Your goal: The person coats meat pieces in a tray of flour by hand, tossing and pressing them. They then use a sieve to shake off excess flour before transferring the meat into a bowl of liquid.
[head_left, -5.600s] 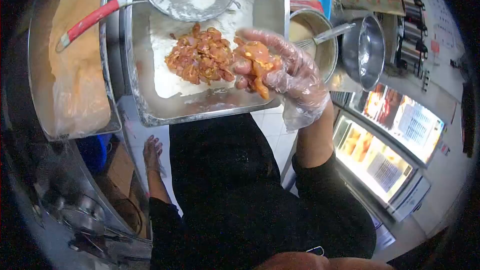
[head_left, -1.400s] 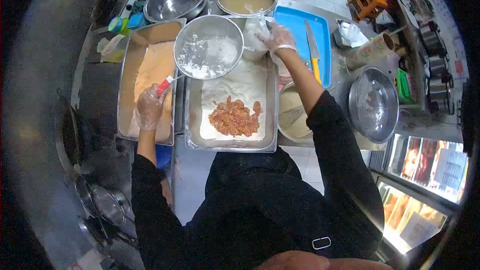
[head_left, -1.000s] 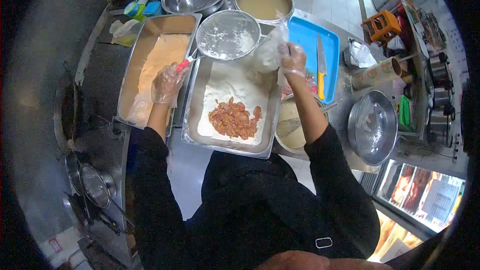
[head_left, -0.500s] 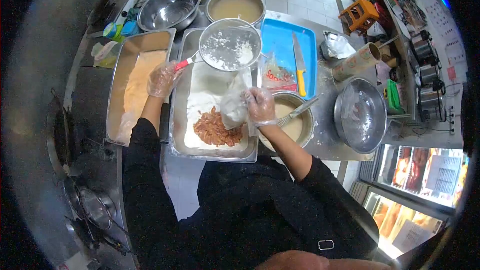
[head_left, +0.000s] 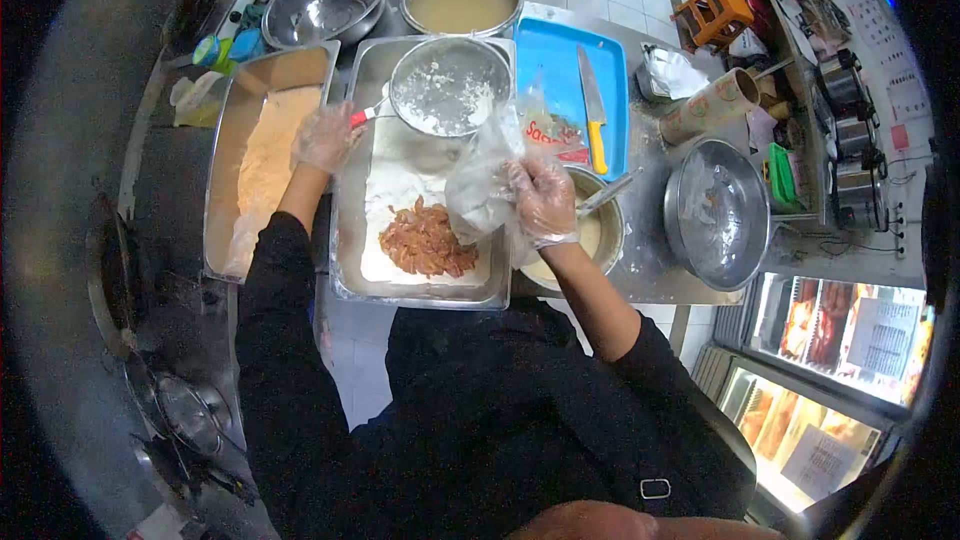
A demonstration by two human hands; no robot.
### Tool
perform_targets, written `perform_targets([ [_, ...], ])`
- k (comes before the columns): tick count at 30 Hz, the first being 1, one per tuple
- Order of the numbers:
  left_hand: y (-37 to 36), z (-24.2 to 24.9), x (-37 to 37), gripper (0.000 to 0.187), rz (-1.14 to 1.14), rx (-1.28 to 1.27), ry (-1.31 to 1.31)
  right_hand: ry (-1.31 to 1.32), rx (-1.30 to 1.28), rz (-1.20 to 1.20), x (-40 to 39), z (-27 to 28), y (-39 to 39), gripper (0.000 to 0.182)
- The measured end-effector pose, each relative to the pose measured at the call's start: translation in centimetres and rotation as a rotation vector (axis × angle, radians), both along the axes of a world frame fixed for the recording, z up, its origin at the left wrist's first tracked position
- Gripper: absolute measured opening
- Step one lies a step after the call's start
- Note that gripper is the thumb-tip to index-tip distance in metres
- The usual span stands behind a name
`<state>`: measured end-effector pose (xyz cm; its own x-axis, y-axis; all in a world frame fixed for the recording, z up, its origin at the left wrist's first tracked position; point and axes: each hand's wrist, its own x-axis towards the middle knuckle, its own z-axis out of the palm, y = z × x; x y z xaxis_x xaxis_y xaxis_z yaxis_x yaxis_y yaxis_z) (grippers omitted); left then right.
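Observation:
Gloved in clear plastic, my left hand (head_left: 325,140) is closed round the red handle of a round sieve (head_left: 450,85), which holds white powder and clumps over the far part of a steel tray (head_left: 345,265). My right hand (head_left: 545,202), also gloved, grips a crumpled clear plastic bag (head_left: 485,185) above the tray's right side. Under and left of the bag, a heap of reddish-brown meat strips (head_left: 428,240) lies on white powder (head_left: 395,180) in the tray.
Left stands a tray of orange-tan powder (head_left: 270,155). Behind are a steel bowl (head_left: 330,5) and a bowl of cloudy liquid (head_left: 462,0). Right are a blue tray (head_left: 555,40) with a knife (head_left: 592,105), a batter bowl (head_left: 590,235) with a whisk, and another steel bowl (head_left: 718,215).
My right hand has moved slightly right and up with the bag, which now looks fuller and more spread. The sieve shows less thick powder. The whole view has shifted a little.

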<state>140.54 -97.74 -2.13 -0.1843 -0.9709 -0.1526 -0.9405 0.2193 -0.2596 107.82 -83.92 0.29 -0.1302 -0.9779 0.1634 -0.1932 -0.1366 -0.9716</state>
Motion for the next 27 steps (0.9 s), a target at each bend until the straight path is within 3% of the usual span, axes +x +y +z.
perform_targets([
  [3,-0.3,-3.3,0.7,0.063,-0.152,-0.214,-0.079,-0.271,0.135,-0.011,0.6,1.2,0.2,0.017],
  [5,0.4,-4.3,1.5,0.069,-0.213,-0.353,-0.018,0.089,0.013,0.119,0.1,4.3,-0.3,0.011],
  [7,1.2,-1.8,0.1,0.072,-0.226,-0.433,0.096,0.443,-0.158,0.255,-0.5,7.1,-0.9,0.009],
  [8,2.0,-0.9,-0.1,0.073,-0.267,-0.291,0.364,0.529,-0.237,0.324,-0.6,7.5,-1.3,0.003],
  [10,5.0,0.6,-0.7,0.083,-0.34,0.004,0.894,0.572,-0.315,0.501,-1.0,9.1,-2.3,0.01],
  [12,9.9,1.5,-3.8,0.103,-0.194,0.348,1.329,0.618,-0.367,0.542,-0.1,10.0,-2.2,0.01],
  [14,13.7,1.0,-6.5,0.119,-0.027,0.364,1.473,0.584,-0.357,0.596,0.8,11.2,-2.1,0.012],
  [15,13.9,-2.5,-6.9,0.121,-0.137,0.274,1.484,0.568,-0.348,0.628,1.1,11.7,-2.0,0.013],
  [16,14.9,-4.2,-7.3,0.119,-0.002,0.458,1.771,0.592,-0.364,0.637,1.5,12.0,-1.9,0.015],
  [18,16.0,-3.9,-8.0,0.117,0.092,0.646,2.076,0.589,-0.3,0.573,3.2,12.5,-1.6,0.014],
  [20,16.1,-2.8,-8.3,0.114,-0.023,0.63,2.13,0.637,-0.323,0.509,4.5,12.5,-1.8,0.011],
  [23,17.0,-4.5,-7.6,0.108,-0.073,0.871,1.976,0.727,-0.146,0.454,6.6,12.0,-2.6,0.006],
  [24,17.1,-5.5,-7.9,0.104,-0.196,0.837,1.957,0.772,-0.122,0.479,6.7,11.1,-3.3,0.013],
  [27,19.9,-4.3,-8.2,0.105,0.156,1.155,2.428,0.894,0.006,0.439,7.8,9.9,-4.6,0.019],
])
